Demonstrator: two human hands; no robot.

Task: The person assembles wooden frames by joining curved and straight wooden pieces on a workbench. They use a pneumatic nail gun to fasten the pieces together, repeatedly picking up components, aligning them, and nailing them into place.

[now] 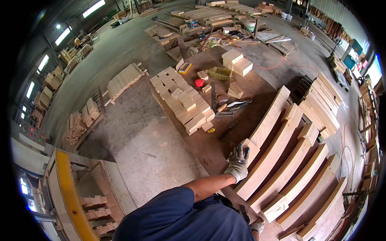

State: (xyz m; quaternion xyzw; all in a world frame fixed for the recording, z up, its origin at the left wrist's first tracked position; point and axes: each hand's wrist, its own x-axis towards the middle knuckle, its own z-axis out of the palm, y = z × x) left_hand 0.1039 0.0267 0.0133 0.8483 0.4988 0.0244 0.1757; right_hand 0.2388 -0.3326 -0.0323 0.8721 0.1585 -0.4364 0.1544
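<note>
My left hand [238, 164], in a pale work glove with blue on the fingertips, is at a short wooden block [251, 151]. Its fingers bear on the block's near end, beside the lower part of a long curved board [271, 116]. Several more curved boards [277, 150] stand in a row to the right, some with short blocks against them. Low in the picture, my right hand [257, 226] shows only as a bit of pale glove next to my body. Its fingers are hidden, and a loose block [275, 207] lies between two boards near it.
Left of the boards, stacked wooden blocks [183, 100] cover the brown tabletop's [209, 154] edge. Pliers [237, 104], a red object [199, 82] and a yellow bottle-like item [220, 74] lie beyond. A yellow-edged machine [68, 193] stands at the lower left; planks [319, 106] are stacked right.
</note>
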